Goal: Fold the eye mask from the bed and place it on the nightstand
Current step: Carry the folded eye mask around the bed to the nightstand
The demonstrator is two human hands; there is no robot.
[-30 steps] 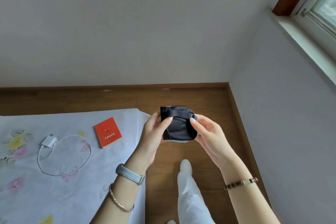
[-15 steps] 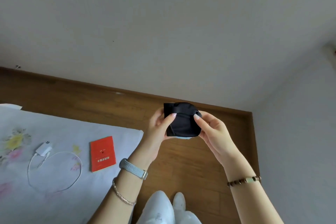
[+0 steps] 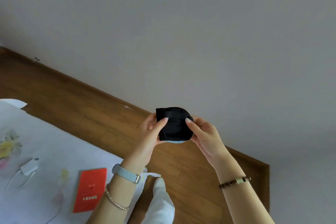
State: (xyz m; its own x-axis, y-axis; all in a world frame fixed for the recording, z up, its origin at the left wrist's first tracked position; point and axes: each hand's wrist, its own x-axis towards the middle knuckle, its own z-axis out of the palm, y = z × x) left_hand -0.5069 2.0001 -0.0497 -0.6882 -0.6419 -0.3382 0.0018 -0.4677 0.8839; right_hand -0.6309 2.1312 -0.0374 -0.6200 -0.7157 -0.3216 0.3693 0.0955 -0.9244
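Black eye mask (image 3: 174,125) above open floor (image 3: 76,103)

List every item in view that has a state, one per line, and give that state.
eye mask: folded, held in the air over the floor
left hand: gripping the mask's left edge
right hand: gripping the mask's right edge
red booklet: closed, flat on the bed
white charger: unplugged, lying on the bed, cable attached

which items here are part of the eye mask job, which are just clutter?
In play:
eye mask, folded, held in the air
left hand
right hand

Lying about, all on the bed sheet:
red booklet
white charger and its cable
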